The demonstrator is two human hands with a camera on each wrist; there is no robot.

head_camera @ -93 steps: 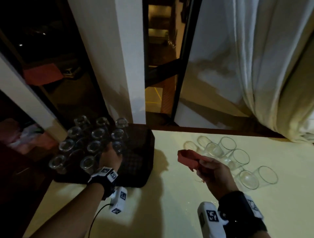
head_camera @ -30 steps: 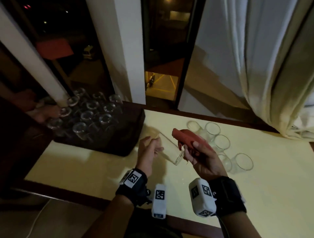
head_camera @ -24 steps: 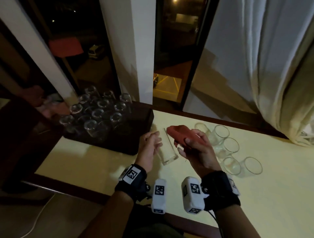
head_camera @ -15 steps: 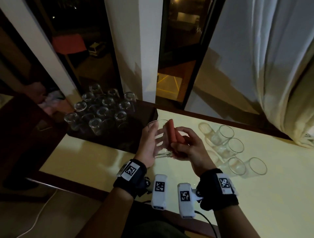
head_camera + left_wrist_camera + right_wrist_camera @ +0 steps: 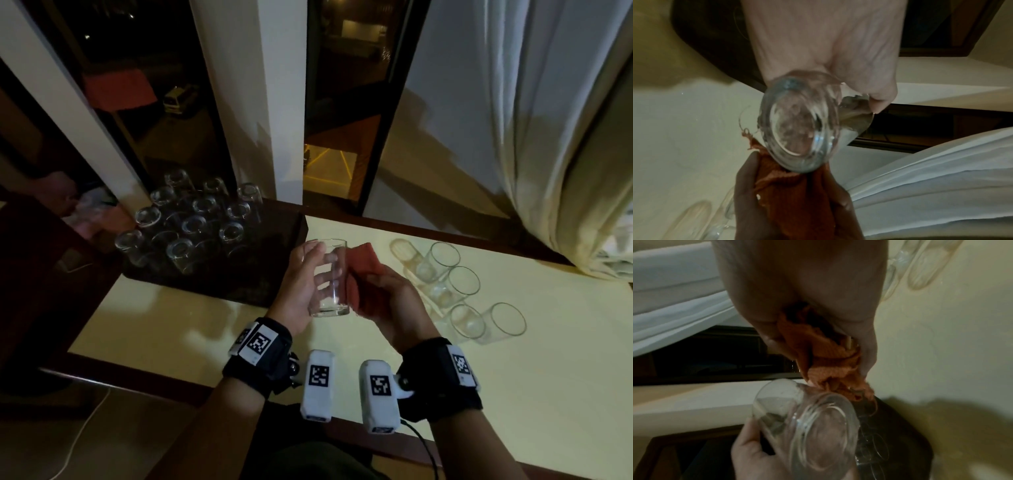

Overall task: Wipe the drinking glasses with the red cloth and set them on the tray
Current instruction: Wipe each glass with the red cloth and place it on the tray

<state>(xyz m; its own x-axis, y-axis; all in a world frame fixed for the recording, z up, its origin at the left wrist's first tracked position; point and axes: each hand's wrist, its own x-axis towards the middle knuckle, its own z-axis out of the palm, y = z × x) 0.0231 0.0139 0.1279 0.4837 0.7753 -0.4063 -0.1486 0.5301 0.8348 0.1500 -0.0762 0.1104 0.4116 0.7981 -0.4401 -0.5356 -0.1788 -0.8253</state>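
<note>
On the pale worktop (image 5: 212, 325), with many glasses on the tray (image 5: 274, 240) and several unwiped ones (image 5: 455, 287) waiting, your left hand (image 5: 298, 294) grips a glass (image 5: 329, 277) while your right hand (image 5: 394, 305) presses the red cloth (image 5: 359, 270) against it.

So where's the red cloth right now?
In the head view the red cloth is bunched in the right hand, pressed against the side of the glass held by the left hand, above the table between the tray and the lying glasses.
</note>
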